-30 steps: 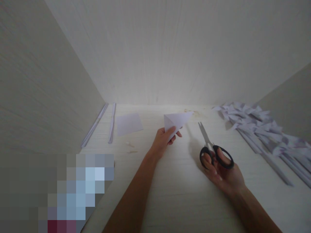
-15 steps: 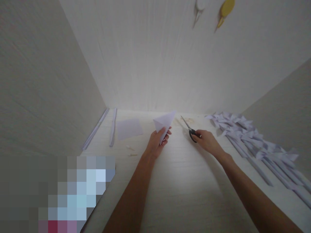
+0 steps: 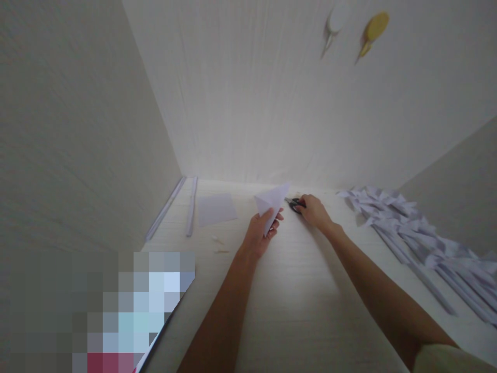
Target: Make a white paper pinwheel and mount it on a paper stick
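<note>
So the folded paper (image 3: pixel 273 203) is the thing to keep your eye on here, a white triangle-ish piece held up just off the table (image 3: pixel 295 305), roughly in the middle toward the back wall. The left hand (image 3: pixel 261 234) has it pinched at its lower corner, fingers closed on the paper, with the point of the fold sticking up and to the right.

Just right of the paper, the right hand (image 3: pixel 313 211) is wrapped around the black handles of the scissors (image 3: pixel 295 204), and it looks like they're down at the tabletop. The blades mostly vanish behind the paper's edge, so I can't tell if they're open or shut, or whether they touch the paper at all.

My read: this is the lining-up stage right before a cut. The next move would need the paper held steady and the blades set squarely on the fold, otherwise the layers slip.

Left of the paper there's a flat square sheet (image 3: pixel 216 209) lying on the table, and further left two long thin paper strips (image 3: pixel 191 206) near the side wall. Well off to the right of the paper is a whole heap of finished paper pieces (image 3: pixel 407 228) with long stems. Two small things hang on the back wall (image 3: pixel 272 103) above.
</note>
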Demonstrator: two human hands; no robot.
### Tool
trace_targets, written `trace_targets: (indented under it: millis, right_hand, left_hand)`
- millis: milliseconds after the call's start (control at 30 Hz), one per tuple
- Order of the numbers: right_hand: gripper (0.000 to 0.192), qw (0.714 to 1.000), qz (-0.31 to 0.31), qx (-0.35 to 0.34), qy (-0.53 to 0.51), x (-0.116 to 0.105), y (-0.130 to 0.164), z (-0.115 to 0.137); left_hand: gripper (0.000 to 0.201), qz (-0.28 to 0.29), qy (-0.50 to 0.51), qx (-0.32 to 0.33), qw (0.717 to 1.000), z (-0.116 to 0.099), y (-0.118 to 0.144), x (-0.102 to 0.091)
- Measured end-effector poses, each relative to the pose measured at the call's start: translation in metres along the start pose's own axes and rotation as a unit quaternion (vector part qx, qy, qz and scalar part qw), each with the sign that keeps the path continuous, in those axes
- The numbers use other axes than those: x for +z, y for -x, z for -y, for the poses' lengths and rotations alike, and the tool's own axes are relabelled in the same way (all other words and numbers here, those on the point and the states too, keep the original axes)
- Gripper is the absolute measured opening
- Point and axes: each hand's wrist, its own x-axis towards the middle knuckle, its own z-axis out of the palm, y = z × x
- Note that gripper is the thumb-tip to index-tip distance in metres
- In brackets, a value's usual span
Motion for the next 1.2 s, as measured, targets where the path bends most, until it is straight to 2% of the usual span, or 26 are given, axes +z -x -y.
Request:
trace_targets:
  millis: [300, 500, 600, 700, 800, 967, 1033, 1067, 1200]
  right_hand:
    - [0.013, 0.999, -0.017, -0.015, -0.035, 0.004, 0.003, -0.002]
    - [0.016, 0.996, -0.058, -0.01, -0.064, 0.005, 0.01, -0.001]
    - [0.016, 0.988, -0.117, -0.004, -0.097, 0.003, 0.016, 0.005]
    - [0.01, 0.962, -0.196, -0.008, -0.192, 0.001, 0.029, 0.017]
    - [0.009, 0.949, -0.177, -0.04, -0.257, -0.001, 0.049, 0.032]
    - [0.012, 0.931, -0.118, -0.035, -0.343, 0.0, 0.085, 0.061]
    - [0.013, 0.914, -0.096, -0.03, -0.394, 0.002, 0.092, 0.071]
    - [0.012, 0.896, -0.099, -0.02, -0.433, 0.003, 0.093, 0.074]
    - [0.013, 0.8, -0.111, 0.053, -0.587, 0.01, 0.089, 0.074]
  left_hand:
    - [0.023, -0.001, 0.0, 0.0, 1.0, 0.002, 0.0, 0.0]
    - [0.024, 0.0, -0.009, 0.002, 1.0, 0.002, 0.0, 0.0]
    - [0.024, -0.01, -0.012, 0.002, 1.0, 0.003, -0.001, -0.001]
    - [0.024, -0.023, -0.009, 0.002, 1.0, 0.003, -0.002, -0.002]
    - [0.024, -0.028, -0.005, -0.001, 1.0, 0.003, -0.003, -0.001]
    - [0.023, -0.027, -0.005, -0.002, 1.0, 0.003, -0.003, -0.001]
    - [0.023, -0.029, -0.014, 0.007, 0.999, 0.004, -0.003, -0.002]
    - [0.023, -0.03, -0.022, 0.013, 0.999, 0.004, -0.003, -0.002]
    - [0.021, -0.044, -0.082, 0.037, 0.995, 0.007, -0.004, 0.0]
